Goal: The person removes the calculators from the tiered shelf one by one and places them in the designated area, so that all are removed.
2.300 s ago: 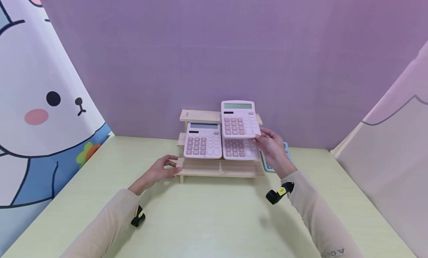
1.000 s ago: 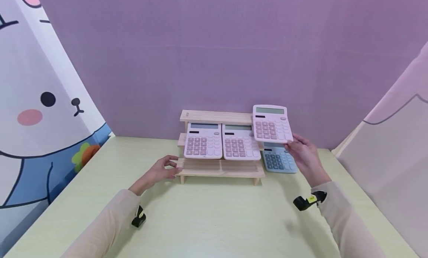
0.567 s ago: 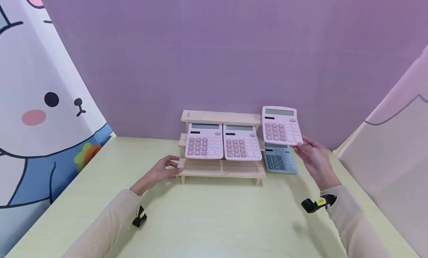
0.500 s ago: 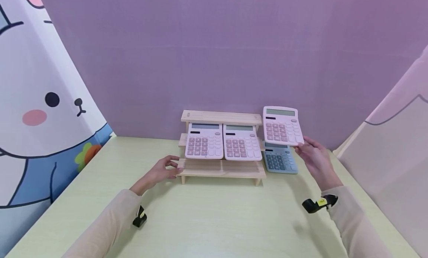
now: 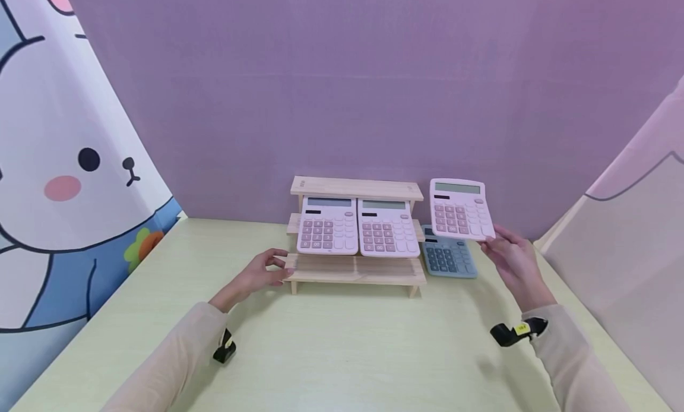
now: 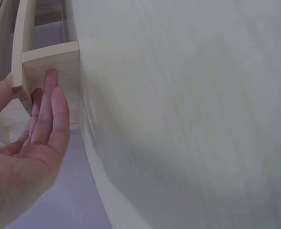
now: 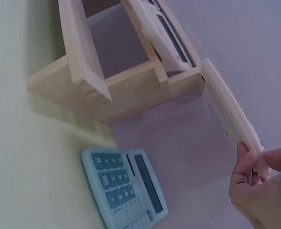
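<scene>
My right hand (image 5: 514,260) pinches a pink calculator (image 5: 461,209) by its lower right corner, thumb on the key side. The calculator is in the air, right of a three-step wooden rack (image 5: 355,269). In the right wrist view, this calculator (image 7: 231,107) is seen edge-on. At the rack's left end, my left hand (image 5: 262,269) grips the lowest step. The left wrist view has the left hand (image 6: 40,138) with its thumb at the board's edge and fingers against the rack's side panel. Two pink calculators, one left (image 5: 328,225) and one right (image 5: 389,228), lean side by side on the rack.
A blue calculator (image 5: 450,257) lies on the pale table (image 5: 342,346) right of the rack, its top partly covered by the held one in the head view. Behind stands a purple backdrop (image 5: 352,91). A cartoon-printed cloth (image 5: 69,234) hangs at left.
My right hand has carried the pink calculator rightward from in front of the rack's right calculator, lowering it slightly since half a second ago. My left hand has stayed at the rack's left end.
</scene>
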Demonstrator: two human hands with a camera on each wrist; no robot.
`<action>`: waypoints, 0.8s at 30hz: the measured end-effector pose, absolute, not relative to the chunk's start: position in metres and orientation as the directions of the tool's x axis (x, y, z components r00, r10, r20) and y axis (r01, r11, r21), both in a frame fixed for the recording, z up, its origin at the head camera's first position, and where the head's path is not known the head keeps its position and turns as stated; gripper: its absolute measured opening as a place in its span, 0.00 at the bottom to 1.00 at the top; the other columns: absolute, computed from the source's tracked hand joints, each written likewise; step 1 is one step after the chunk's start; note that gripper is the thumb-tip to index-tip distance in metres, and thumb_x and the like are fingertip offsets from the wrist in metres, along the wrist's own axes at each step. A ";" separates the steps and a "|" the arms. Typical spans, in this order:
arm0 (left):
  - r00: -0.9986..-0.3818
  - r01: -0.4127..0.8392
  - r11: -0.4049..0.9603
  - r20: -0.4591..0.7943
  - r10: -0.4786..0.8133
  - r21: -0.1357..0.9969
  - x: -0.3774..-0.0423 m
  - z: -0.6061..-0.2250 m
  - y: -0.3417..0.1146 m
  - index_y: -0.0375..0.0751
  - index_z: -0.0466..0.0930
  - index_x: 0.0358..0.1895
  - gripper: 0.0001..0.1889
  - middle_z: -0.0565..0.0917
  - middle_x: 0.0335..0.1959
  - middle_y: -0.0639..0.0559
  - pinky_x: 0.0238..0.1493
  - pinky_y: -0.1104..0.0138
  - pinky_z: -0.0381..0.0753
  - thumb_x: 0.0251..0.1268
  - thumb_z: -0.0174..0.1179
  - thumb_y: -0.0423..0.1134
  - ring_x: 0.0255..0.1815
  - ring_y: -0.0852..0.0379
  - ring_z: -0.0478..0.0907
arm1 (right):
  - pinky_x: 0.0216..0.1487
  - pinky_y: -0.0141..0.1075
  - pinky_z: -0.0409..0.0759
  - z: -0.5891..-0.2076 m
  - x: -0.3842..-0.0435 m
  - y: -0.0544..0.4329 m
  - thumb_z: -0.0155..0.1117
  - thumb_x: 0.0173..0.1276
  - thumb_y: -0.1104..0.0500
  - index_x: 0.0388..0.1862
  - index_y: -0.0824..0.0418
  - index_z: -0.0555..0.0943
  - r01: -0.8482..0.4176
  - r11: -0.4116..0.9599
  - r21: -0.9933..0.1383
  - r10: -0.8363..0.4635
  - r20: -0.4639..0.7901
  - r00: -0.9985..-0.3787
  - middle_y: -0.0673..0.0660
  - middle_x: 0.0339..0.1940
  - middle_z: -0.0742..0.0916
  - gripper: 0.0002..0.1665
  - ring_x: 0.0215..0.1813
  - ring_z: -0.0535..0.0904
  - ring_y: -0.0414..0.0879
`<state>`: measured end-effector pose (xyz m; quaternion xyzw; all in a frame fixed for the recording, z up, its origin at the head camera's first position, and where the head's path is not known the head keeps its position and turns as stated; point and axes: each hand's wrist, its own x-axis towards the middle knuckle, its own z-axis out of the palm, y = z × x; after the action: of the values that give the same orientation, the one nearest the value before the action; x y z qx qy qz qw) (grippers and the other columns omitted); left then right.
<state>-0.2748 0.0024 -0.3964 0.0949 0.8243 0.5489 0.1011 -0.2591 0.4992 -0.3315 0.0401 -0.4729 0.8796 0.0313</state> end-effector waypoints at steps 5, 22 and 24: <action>-0.961 0.047 0.379 -0.061 0.268 0.924 -0.274 -0.396 0.003 0.30 0.58 0.63 0.31 0.71 0.50 0.34 0.44 0.62 0.84 0.60 0.59 0.38 0.36 0.57 0.78 | 0.40 0.29 0.81 -0.340 -0.260 0.505 0.46 0.64 0.78 0.51 0.66 0.62 -0.096 -0.526 -0.845 0.018 0.102 -0.995 0.54 0.38 0.81 0.18 0.38 0.81 0.43; -0.961 0.057 0.375 -0.050 0.271 0.925 -0.271 -0.395 0.003 0.29 0.58 0.63 0.31 0.71 0.50 0.34 0.44 0.60 0.84 0.60 0.59 0.38 0.36 0.57 0.78 | 0.40 0.28 0.82 -0.376 -0.259 0.531 0.43 0.64 0.79 0.42 0.63 0.75 -0.085 -0.542 -0.836 0.015 0.092 -0.996 0.56 0.35 0.83 0.18 0.37 0.82 0.44; -0.962 0.056 0.373 -0.050 0.268 0.926 -0.270 -0.395 0.003 0.29 0.58 0.63 0.31 0.72 0.49 0.34 0.44 0.60 0.84 0.60 0.59 0.38 0.36 0.57 0.78 | 0.39 0.28 0.82 -0.379 -0.259 0.534 0.43 0.64 0.79 0.42 0.63 0.75 -0.085 -0.548 -0.832 0.009 0.096 -0.995 0.56 0.35 0.84 0.18 0.37 0.82 0.44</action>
<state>-0.2703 0.0033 -0.3948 0.0984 0.8229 0.5512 0.0962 -0.2594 0.5341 -0.3785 0.0405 -0.4747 0.8788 0.0267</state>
